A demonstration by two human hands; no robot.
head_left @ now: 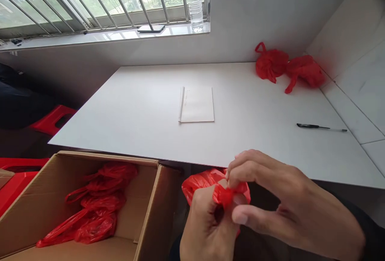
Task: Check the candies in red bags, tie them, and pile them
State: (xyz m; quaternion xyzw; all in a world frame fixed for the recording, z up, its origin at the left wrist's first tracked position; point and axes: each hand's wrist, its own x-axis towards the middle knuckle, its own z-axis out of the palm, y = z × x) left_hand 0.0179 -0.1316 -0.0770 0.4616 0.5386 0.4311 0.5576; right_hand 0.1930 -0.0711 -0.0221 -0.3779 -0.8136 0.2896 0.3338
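Observation:
Just off the table's front edge, my left hand (207,223) is closed round the gathered neck of a red plastic bag (200,182), whose body hangs behind the fist. A short red end pokes out above the thumb. My right hand (279,196) reaches in from the right, its fingertips bent over that end and its thumb beside it. Whether the right fingers grip the plastic is hard to make out. Both hands hide much of the bag.
Left of my hands stands an open cardboard box (153,204) with red plastic bags (99,204) inside. The white table (135,108) carries a paper booklet (197,104), a pen (313,126) and two red bags (272,64) at the back right. A bottle (195,4) stands on the windowsill.

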